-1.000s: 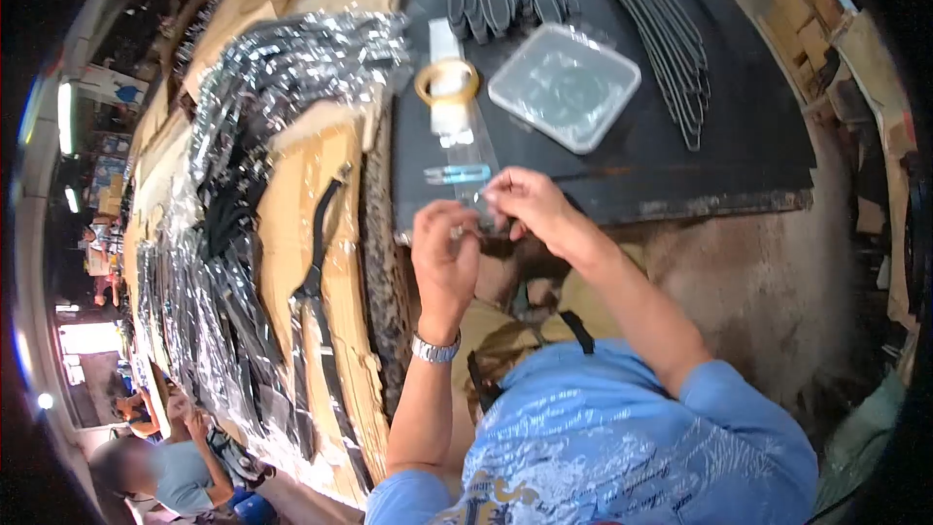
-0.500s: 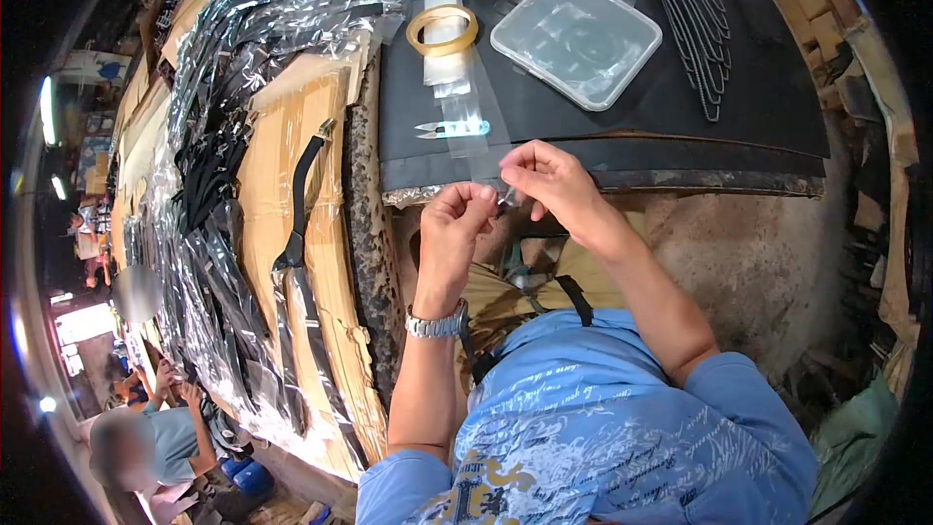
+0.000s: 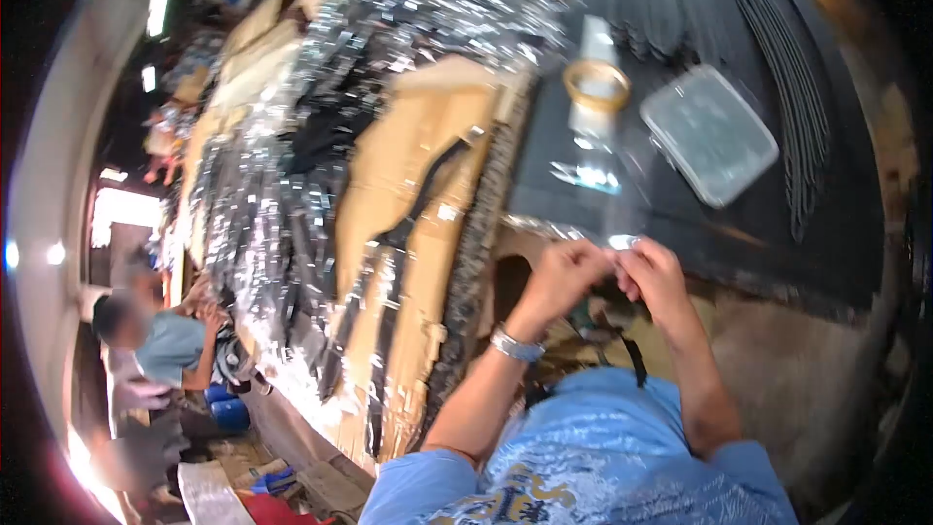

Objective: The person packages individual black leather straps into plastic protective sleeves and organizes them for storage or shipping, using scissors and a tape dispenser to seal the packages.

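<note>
My left hand (image 3: 564, 277) and my right hand (image 3: 653, 277) meet just below the edge of a black work surface (image 3: 680, 224). Together they pinch a clear plastic strip (image 3: 622, 241) that glints between the fingertips. The picture is blurred, so the strip's full length cannot be made out. A watch (image 3: 513, 344) sits on my left wrist. A tape roll (image 3: 596, 84), small blue-handled snips (image 3: 583, 175) and a clear plastic lidded box (image 3: 709, 134) lie on the black surface beyond my hands.
Cardboard sheets (image 3: 428, 194) with a black strap (image 3: 408, 233) lie to the left, beside heaps of shiny wrapped black items (image 3: 282, 194). Long black strips (image 3: 777, 49) fan across the far right. Another person (image 3: 155, 340) crouches at lower left.
The view swung left and blurred, so my hands now appear further right and lower. Both hands still pinch the clear strip and have drawn closer together.
</note>
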{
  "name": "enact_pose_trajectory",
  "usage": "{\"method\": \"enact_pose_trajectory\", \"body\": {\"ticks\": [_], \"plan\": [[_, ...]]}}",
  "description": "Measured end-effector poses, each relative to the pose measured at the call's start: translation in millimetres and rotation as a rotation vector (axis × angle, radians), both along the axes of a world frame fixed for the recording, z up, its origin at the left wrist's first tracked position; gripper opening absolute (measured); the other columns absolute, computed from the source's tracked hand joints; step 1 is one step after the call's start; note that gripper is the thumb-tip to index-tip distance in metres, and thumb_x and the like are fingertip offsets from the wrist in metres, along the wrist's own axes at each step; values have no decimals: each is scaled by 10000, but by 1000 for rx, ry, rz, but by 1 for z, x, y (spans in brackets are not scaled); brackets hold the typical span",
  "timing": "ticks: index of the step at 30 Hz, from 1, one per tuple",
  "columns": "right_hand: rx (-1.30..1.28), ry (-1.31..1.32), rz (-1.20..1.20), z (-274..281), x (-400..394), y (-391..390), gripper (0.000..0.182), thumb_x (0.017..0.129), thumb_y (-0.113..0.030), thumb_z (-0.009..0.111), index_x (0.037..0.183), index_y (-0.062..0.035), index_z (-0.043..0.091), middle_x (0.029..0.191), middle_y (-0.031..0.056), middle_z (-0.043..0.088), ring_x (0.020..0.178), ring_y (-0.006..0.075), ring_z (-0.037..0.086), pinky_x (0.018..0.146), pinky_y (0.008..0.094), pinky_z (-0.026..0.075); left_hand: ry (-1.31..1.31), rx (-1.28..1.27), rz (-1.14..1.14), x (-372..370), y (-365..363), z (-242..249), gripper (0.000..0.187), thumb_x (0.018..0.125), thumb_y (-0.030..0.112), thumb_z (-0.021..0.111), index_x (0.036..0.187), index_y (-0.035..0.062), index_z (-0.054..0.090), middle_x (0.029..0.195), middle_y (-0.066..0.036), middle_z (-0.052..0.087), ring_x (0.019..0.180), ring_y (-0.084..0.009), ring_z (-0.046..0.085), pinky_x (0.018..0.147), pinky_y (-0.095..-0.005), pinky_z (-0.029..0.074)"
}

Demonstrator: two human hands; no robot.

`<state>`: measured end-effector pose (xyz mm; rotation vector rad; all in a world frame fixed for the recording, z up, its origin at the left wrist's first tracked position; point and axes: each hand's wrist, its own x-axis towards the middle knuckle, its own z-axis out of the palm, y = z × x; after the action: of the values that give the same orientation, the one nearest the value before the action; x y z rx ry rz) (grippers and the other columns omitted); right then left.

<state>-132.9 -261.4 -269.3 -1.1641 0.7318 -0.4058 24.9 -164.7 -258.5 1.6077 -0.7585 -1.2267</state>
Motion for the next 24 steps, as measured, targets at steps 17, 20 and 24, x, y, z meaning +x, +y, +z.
{"method": "enact_pose_trajectory", "body": {"ticks": [17, 20, 24], "plan": [[-13, -2, -5, 12, 9, 11, 122, 957, -167, 596, 979, -48, 615, 793, -7, 585, 673, 62, 555, 511, 197, 406, 276, -156, -176, 16, 35, 6, 312, 946, 91, 625, 1226, -18, 542, 987, -26, 642, 936, -78, 587, 844, -237, 487], [-69, -20, -32, 17, 15, 16, 123, 967, -167, 586, 974, -49, 617, 776, -9, 585, 675, 58, 554, 518, 199, 407, 251, -117, -102, 19, 38, 19, 322, 938, 113, 644, 1222, -8, 550, 971, -17, 632, 936, -66, 581, 829, -222, 483], [-85, -4, -13, 21, 23, 18, 151, 966, -195, 598, 978, -47, 622, 783, -12, 596, 685, 52, 559, 531, 195, 420, 97, -117, -34, 20, 39, 19, 174, 928, 135, 668, 1033, 4, 625, 904, 15, 617, 847, -51, 565, 756, -201, 468]]}}
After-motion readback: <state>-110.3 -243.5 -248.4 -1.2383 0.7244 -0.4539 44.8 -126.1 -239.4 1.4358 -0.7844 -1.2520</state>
